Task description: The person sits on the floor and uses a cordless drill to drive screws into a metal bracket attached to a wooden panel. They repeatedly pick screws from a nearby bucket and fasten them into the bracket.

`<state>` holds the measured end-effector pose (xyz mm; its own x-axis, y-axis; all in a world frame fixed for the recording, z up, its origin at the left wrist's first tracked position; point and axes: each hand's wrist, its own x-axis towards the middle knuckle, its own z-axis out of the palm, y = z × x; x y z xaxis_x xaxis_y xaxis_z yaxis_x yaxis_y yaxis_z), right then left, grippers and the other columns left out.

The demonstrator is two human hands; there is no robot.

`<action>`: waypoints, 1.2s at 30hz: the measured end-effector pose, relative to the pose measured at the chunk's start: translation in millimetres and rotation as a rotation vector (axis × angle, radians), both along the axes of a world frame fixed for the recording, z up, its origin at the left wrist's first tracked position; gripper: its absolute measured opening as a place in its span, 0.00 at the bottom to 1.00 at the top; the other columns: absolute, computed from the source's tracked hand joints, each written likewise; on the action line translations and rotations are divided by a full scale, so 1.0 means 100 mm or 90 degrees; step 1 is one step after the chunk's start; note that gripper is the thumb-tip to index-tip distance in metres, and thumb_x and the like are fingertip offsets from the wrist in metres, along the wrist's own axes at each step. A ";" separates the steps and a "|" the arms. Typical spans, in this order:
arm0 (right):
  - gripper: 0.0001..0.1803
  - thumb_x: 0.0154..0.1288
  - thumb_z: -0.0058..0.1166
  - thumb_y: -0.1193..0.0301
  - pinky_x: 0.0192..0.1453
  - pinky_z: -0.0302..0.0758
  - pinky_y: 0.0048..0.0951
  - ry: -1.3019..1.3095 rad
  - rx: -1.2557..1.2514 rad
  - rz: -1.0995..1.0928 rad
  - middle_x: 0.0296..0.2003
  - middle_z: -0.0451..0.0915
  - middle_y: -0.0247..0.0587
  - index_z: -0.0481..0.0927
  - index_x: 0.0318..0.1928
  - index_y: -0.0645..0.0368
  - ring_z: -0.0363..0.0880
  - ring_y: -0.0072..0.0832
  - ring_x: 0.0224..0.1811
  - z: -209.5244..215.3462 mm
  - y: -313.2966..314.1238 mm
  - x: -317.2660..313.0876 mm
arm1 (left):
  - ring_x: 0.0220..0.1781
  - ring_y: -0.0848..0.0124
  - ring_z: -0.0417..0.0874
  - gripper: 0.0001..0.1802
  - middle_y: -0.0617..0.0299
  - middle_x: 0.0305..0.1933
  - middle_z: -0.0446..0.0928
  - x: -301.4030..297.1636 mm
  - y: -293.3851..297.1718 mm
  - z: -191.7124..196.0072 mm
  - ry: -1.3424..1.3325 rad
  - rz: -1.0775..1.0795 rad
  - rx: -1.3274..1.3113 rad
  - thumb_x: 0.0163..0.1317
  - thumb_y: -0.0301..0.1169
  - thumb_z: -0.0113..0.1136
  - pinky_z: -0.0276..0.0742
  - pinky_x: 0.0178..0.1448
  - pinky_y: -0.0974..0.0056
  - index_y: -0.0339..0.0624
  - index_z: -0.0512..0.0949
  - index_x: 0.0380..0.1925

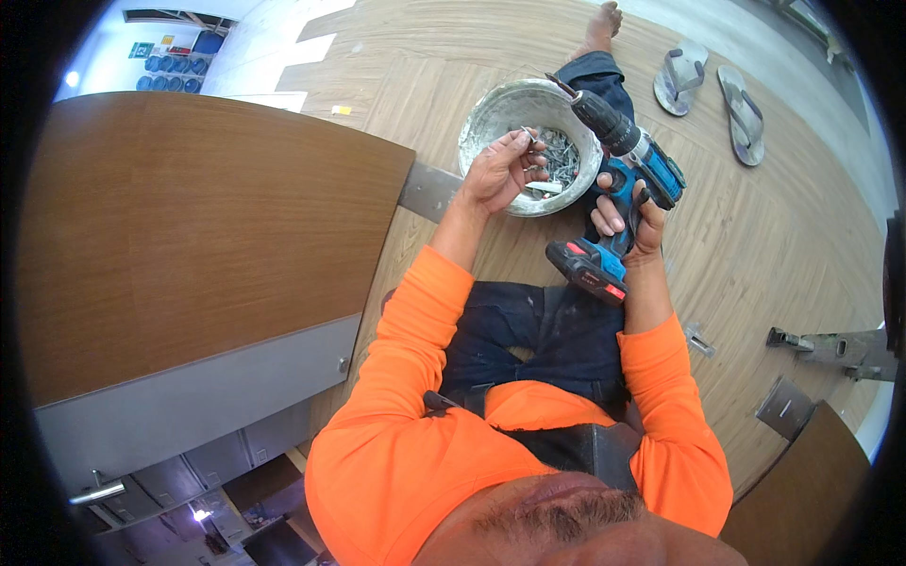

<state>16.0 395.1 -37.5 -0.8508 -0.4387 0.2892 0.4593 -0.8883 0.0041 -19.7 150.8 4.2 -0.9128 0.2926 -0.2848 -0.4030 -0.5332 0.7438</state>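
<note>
My left hand (503,172) is over a dirty white bucket (479,113), thumb and fingertips closed on a small, thin piece of metal that looks like a screw (528,135). Inside the bucket lies a pile of loose grey screws (563,156) with a small white piece among them. Wrapped around the handle of a blue and black cordless drill (618,184) is my right hand (642,226). The drill is just right of the bucket, its chuck and bit pointing up and left over the rim. Its battery hangs above my lap.
A large brown wooden door (208,226) with a grey metal strip fills the left side. Grey flip-flops (679,80) lie beyond my outstretched bare foot (604,26). At the right are a metal bracket-like piece (840,349), a floor plate (785,407) and another brown panel (802,491).
</note>
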 end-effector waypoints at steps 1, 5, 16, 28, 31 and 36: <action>0.27 0.76 0.49 0.62 0.32 0.73 0.31 -0.002 -0.004 0.001 0.56 0.77 0.60 0.62 0.66 0.66 0.75 0.28 0.27 -0.01 0.00 0.00 | 0.43 0.69 0.84 0.12 0.60 0.46 0.81 -0.04 -0.03 -0.06 -0.008 0.008 -0.083 0.74 0.35 0.55 0.86 0.47 0.57 0.43 0.76 0.50; 0.26 0.76 0.49 0.62 0.32 0.72 0.31 -0.015 -0.013 0.005 0.56 0.78 0.59 0.64 0.64 0.68 0.75 0.27 0.27 -0.01 0.02 -0.01 | 0.36 0.72 0.84 0.15 0.59 0.38 0.84 -0.22 -0.03 -0.17 0.029 -0.054 -0.598 0.69 0.37 0.62 0.82 0.40 0.64 0.36 0.82 0.45; 0.27 0.76 0.49 0.62 0.31 0.72 0.30 -0.017 -0.010 -0.003 0.56 0.78 0.59 0.65 0.64 0.69 0.75 0.27 0.26 -0.03 0.01 0.00 | 0.32 0.78 0.79 0.15 0.62 0.42 0.85 -0.58 0.00 -0.44 -0.126 -0.152 -0.589 0.71 0.35 0.59 0.80 0.35 0.69 0.36 0.80 0.50; 0.28 0.75 0.50 0.60 0.31 0.71 0.29 -0.015 0.012 -0.003 0.56 0.78 0.58 0.66 0.63 0.71 0.75 0.26 0.26 0.02 0.03 0.00 | 0.34 0.74 0.82 0.13 0.60 0.43 0.83 -0.48 -0.04 -0.76 -0.183 -0.020 -0.489 0.67 0.31 0.62 0.84 0.35 0.67 0.37 0.80 0.48; 0.28 0.75 0.51 0.60 0.31 0.71 0.29 -0.011 0.010 0.001 0.56 0.78 0.58 0.66 0.63 0.71 0.75 0.26 0.27 0.06 -0.01 0.01 | 0.32 0.71 0.84 0.12 0.59 0.39 0.84 -0.47 -0.10 -0.87 -0.153 0.016 -0.659 0.62 0.30 0.67 0.85 0.30 0.65 0.37 0.82 0.44; 0.29 0.75 0.51 0.61 0.32 0.72 0.29 -0.014 0.014 -0.003 0.56 0.78 0.57 0.63 0.66 0.69 0.75 0.26 0.27 0.04 0.01 0.00 | 0.33 0.66 0.84 0.15 0.57 0.35 0.79 -0.48 0.00 -0.84 -0.084 0.009 -0.814 0.62 0.29 0.67 0.87 0.28 0.64 0.37 0.82 0.48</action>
